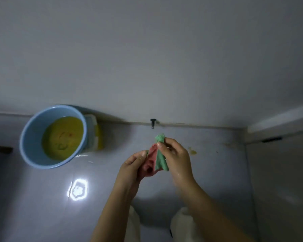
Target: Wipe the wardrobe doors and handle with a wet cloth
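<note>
Pale floor tiles (208,172) lie below; both my hands, left hand (132,167) and right hand (176,159), pinch the wet cloth (158,158) between them, probably opening it for wiping, near the bucket (31,137).

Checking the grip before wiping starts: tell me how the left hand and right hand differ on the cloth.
The right hand pinches the cloth near its top, on the green half; the left hand holds the pink half lower down. The right hand sits higher in view than the left. Both grip the same cloth above the floor.
</note>
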The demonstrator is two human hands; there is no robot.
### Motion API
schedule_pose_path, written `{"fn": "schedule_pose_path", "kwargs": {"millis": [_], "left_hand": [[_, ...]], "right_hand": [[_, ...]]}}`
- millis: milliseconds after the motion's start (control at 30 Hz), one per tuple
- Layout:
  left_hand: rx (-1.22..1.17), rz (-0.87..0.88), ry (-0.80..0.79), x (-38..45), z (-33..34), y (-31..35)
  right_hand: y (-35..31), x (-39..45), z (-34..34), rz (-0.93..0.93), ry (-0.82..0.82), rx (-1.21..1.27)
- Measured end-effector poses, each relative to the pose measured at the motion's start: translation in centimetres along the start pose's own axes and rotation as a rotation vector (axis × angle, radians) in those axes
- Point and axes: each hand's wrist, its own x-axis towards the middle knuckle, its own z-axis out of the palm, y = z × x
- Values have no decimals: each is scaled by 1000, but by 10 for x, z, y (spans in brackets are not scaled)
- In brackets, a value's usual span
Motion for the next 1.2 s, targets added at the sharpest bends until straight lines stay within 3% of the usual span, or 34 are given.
{"fn": "schedule_pose_path", "kwargs": {"millis": [67, 300, 500, 700, 967, 1200], "left_hand": [[-96, 20, 64, 3, -69, 30], [-335, -7, 209, 38, -226, 92], [-482, -74, 351, 79, -330, 122], [-623, -60, 381, 114, -391, 144], [-827, -155, 683, 182, -463, 146], [-636, -308, 680, 192, -495, 164]], "right_hand": [[-14, 0, 79, -12, -76, -53], [-10, 24, 257, 18, -182, -150], [11, 63, 386, 79, -260, -249], [35, 110, 467, 130, -350, -372], [70, 165, 528, 209, -480, -657], [84, 172, 546, 323, -506, -693]]}}
